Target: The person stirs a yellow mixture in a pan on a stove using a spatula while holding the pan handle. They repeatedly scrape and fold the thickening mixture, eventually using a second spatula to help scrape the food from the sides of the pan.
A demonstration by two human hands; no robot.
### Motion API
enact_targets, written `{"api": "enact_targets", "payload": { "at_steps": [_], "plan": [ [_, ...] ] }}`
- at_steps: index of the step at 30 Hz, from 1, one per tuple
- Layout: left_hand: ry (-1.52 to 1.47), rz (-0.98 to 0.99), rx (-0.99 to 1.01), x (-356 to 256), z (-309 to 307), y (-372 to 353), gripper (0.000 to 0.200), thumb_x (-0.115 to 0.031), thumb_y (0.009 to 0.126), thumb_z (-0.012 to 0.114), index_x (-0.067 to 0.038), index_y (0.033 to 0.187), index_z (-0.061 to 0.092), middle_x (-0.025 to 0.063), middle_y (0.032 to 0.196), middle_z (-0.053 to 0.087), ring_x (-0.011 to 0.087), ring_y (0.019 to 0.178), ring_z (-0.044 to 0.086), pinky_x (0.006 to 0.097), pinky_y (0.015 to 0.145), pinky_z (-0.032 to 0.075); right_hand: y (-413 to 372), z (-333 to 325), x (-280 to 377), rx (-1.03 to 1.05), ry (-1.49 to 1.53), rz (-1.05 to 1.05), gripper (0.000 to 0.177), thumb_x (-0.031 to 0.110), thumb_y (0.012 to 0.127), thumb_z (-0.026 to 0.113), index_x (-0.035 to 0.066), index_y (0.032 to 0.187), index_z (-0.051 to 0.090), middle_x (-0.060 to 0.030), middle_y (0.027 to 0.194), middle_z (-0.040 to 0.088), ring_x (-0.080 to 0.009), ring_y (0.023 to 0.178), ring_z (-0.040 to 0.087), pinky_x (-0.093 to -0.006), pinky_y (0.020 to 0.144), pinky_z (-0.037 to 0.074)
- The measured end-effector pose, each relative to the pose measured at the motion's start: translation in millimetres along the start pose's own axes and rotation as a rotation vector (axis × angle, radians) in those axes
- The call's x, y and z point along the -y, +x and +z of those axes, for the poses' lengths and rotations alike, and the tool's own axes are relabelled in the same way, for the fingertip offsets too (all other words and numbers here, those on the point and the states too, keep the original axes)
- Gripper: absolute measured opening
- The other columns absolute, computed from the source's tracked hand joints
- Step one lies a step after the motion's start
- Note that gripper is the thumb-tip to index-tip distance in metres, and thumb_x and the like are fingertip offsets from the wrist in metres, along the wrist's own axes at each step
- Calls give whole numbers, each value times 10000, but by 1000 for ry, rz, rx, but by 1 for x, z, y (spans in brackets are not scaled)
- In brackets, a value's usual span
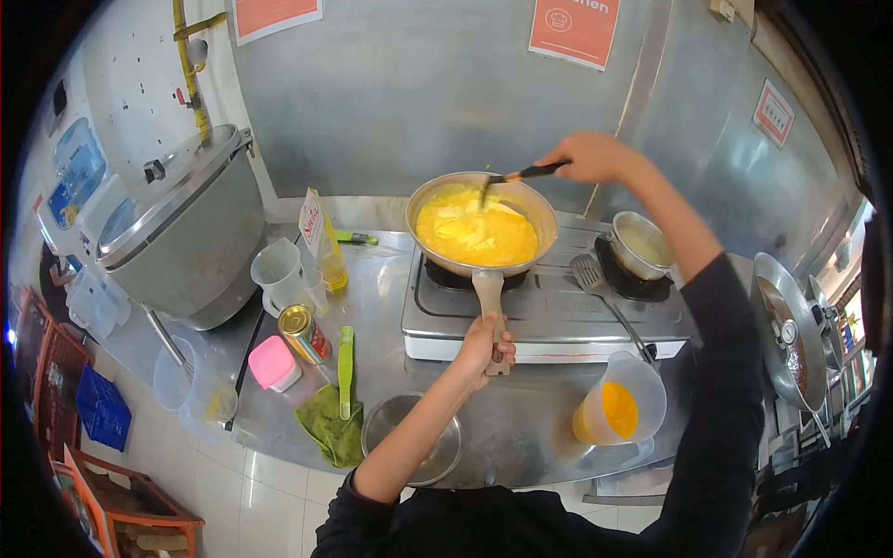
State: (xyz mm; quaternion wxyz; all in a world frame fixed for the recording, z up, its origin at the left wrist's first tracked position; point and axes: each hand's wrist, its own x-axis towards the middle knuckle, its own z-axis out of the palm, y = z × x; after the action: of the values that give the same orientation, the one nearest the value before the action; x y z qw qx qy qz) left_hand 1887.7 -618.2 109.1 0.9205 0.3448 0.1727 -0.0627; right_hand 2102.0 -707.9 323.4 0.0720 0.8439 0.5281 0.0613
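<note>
My left hand (486,352) is wrapped round the handle (488,293) of a frying pan (417,223) on the left burner of the stove. Yellow egg (479,237), partly set into soft curds, fills the pan. Above the pan's right side, my right hand (588,156) grips a black-handled spatula (535,171). Its end reaches down into the egg, so its exact shape is hard to see. A slotted turner (605,296) lies on the stove, right of the pan. Close to the counter's front stands a plastic jug (648,383) holding beaten egg (619,409).
A small pot (642,244) sits on the right burner of the stove (549,321). Left are a metal bowl (409,411), green cloth (332,425), green-handled tool (346,367), can (302,333), pink-lidded tub (273,361), clear jug (277,270) and large lidded pot (195,242). A wok (786,321) stands right.
</note>
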Motion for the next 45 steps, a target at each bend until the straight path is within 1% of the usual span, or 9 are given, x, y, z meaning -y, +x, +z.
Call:
{"api": "enact_targets", "payload": {
  "at_steps": [4,11,13,19,22,29,33,38,45],
  "plan": [
    [-35,-19,59,-4,-14,5,240,-301,918,287,-84,1007,339,20,671,404,75,493,369,252,457,408,-32,-26,-28,310,40,63,376,151,707,576,166,1082,564,-128,881,617,-245,774,577,-343,676,428],
    [-20,-23,44,-8,-10,0,247,-313,909,302,-89,998,353,-3,668,381,59,491,339,210,460,350,-72,47,-25,380,525,112,381,138,753,553,179,1131,528,-116,707,564,-173,636,482,-290,626,392],
    [-9,-30,44,-7,-12,0,249,-316,909,302,-89,999,353,-3,668,382,60,491,340,212,465,352,-71,46,9,271,407,117,366,161,759,538,144,1125,532,-171,886,594,-253,736,541,-316,715,419],
    [27,-32,29,-8,-9,-1,249,-316,912,291,-91,999,351,-1,675,387,61,498,346,219,476,360,-30,98,30,-1,476,-14,369,186,748,515,95,1105,540,-214,944,568,-313,866,552,-360,764,416],
    [45,-13,25,-9,-10,-1,247,-311,914,283,-87,994,350,0,676,387,60,500,346,221,477,362,-7,111,53,-140,445,32,369,188,747,540,106,1107,539,-203,847,586,-285,778,570,-329,698,428],
    [45,-9,27,-10,-8,-2,240,-295,913,280,-80,994,347,0,674,382,55,498,339,213,471,358,50,124,79,-99,517,355,351,197,693,517,101,1020,598,-227,819,583,-325,743,572,-366,677,439],
    [36,12,28,-8,-8,-1,241,-301,907,296,-82,991,349,1,676,384,57,496,340,211,455,356,80,146,46,-209,342,415,342,171,674,512,101,994,611,-210,759,592,-321,684,580,-378,636,441],
    [1,-1,37,-7,-9,-2,243,-301,905,298,-82,996,354,3,678,389,60,497,345,208,449,357,17,29,34,153,246,346,370,176,717,546,59,1067,558,-166,871,617,-285,788,590,-357,696,444],
    [-24,-30,57,-9,-13,2,251,-304,917,278,-82,1022,329,23,687,404,81,490,363,262,451,411,-79,9,37,271,246,186,368,174,775,497,74,1129,511,-192,1018,557,-317,919,537,-361,817,406]
  ]
}}
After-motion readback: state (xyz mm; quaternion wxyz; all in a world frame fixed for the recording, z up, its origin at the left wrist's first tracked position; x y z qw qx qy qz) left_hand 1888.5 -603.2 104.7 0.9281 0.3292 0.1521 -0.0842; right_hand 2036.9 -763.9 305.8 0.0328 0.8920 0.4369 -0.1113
